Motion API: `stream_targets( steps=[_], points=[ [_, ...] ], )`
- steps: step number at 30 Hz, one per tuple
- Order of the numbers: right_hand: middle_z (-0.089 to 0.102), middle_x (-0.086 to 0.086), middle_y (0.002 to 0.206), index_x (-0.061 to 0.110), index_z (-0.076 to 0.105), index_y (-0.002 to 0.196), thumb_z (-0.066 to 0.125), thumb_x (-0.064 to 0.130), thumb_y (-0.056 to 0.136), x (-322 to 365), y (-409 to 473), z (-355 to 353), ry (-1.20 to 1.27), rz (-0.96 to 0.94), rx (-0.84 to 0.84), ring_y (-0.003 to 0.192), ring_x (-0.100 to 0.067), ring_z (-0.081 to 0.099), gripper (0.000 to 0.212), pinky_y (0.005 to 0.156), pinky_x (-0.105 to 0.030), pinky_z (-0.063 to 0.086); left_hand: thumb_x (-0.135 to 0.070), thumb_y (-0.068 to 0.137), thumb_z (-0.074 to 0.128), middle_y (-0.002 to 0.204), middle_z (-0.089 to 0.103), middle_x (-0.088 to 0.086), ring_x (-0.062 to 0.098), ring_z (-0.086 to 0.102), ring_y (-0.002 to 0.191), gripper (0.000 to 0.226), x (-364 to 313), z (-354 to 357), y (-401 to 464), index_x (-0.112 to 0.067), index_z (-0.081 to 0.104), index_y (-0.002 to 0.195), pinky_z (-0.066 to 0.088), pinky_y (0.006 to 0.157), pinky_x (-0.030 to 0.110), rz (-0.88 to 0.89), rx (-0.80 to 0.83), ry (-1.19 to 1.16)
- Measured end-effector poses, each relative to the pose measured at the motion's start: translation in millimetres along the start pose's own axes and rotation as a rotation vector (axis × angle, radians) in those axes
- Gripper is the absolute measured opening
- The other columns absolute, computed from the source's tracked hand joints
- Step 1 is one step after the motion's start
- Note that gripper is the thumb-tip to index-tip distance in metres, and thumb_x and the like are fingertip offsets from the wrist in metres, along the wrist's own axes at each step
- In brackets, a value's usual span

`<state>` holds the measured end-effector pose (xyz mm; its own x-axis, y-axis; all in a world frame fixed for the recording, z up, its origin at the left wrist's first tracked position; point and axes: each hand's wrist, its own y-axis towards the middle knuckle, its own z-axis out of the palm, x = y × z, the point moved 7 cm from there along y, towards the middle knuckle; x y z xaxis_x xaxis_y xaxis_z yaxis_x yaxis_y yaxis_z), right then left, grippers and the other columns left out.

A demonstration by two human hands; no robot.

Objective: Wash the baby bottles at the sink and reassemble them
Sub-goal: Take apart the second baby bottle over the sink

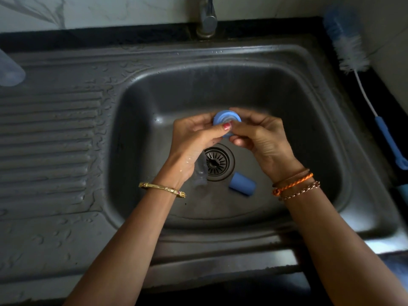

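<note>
I am seeing the blue collar ring (224,120) only in part, since the thumb of the left hand (194,138) and the fingers of the right hand (258,138) are covering its lower rim. The clear piece (200,173) beside the drain (217,161) is blurring into the wet steel, so I cannot tell what it is. The picture's edges are cutting off the tap (207,16), the clear bottle (8,69) and the bottle brush (353,51)

A round blue bottle collar ring (225,120) is held edge-up between both hands above the steel sink basin (298,111), while a blue cylindrical cap (242,184) lies on its side just beside the drain (217,161).
</note>
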<state>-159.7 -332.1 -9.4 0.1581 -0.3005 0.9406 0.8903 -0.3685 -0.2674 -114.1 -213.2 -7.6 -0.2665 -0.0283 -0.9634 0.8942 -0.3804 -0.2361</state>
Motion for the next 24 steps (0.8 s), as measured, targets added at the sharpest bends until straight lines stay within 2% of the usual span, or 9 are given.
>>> stream_targets(
  steps=[3,6,8,12,16,20,24],
  points=[
    [0.069,0.002,0.064,0.01,0.065,0.099,0.061,-0.003,0.08,-2.2,1.3,0.3,0.078,0.054,0.082,0.047,-0.003,0.059,0.023,0.05,-0.01,0.049,0.0,0.077,0.066,0.073,0.071,0.0,0.007,0.068,0.071,0.016,-1.4,0.8,1.7,-0.006,0.07,0.092,0.054,0.066,0.016,-0.001,0.008,0.018],
    [0.07,0.002,0.064,0.012,0.062,0.105,0.059,-0.003,0.081,-0.2,0.4,1.4,0.052,0.027,0.13,0.048,-0.003,0.061,0.029,0.053,-0.01,0.051,0.002,0.078,0.064,0.068,0.069,-0.003,0.004,0.066,0.067,0.016,-1.4,0.6,1.8,-0.012,0.07,0.084,0.054,0.067,0.015,0.003,-0.031,0.049],
    [0.071,0.002,0.066,0.013,0.059,0.112,0.056,-0.004,0.083,0.5,0.3,4.1,0.068,0.043,0.17,0.051,-0.003,0.062,0.034,0.054,-0.01,0.051,0.003,0.078,0.065,0.066,0.069,-0.004,0.005,0.066,0.065,0.016,-3.2,-1.2,1.9,-0.011,0.07,0.083,0.055,0.068,0.017,0.016,-0.058,0.048],
    [0.072,0.0,0.07,0.01,0.056,0.118,0.051,-0.005,0.087,2.5,1.4,6.7,0.082,0.067,0.205,0.056,-0.006,0.066,0.035,0.055,-0.011,0.052,0.001,0.075,0.069,0.074,0.069,0.007,0.014,0.066,0.072,0.015,-7.6,-6.7,3.3,-0.005,0.07,0.089,0.055,0.073,0.026,0.058,-0.104,0.082],
    [0.071,-0.002,0.066,0.004,0.062,0.11,0.055,-0.002,0.086,6.1,0.9,3.8,0.005,0.008,0.162,0.051,-0.005,0.063,0.026,0.051,-0.01,0.05,0.0,0.073,0.071,0.068,0.07,0.0,0.009,0.067,0.068,0.015,-4.1,-6.3,4.1,-0.007,0.071,0.087,0.057,0.068,0.021,0.033,-0.059,0.059],
    [0.07,-0.002,0.066,0.006,0.066,0.098,0.058,-0.001,0.084,10.6,-1.2,4.8,-0.045,-0.037,0.172,0.051,-0.005,0.061,0.018,0.051,-0.011,0.049,-0.002,0.074,0.07,0.067,0.072,-0.003,0.009,0.069,0.071,0.014,-2.7,-8.4,5.8,-0.009,0.07,0.086,0.055,0.067,0.019,0.008,0.036,0.016],
    [0.067,-0.001,0.057,0.006,0.067,0.09,0.061,0.0,0.082,13.7,-2.1,4.2,-0.089,-0.074,0.122,0.045,-0.005,0.056,0.012,0.045,-0.013,0.046,-0.004,0.076,0.067,0.065,0.071,-0.006,0.005,0.069,0.069,0.012,-4.2,-5.5,3.4,-0.013,0.068,0.084,0.053,0.062,0.015,0.02,0.11,0.005]
  ],
)
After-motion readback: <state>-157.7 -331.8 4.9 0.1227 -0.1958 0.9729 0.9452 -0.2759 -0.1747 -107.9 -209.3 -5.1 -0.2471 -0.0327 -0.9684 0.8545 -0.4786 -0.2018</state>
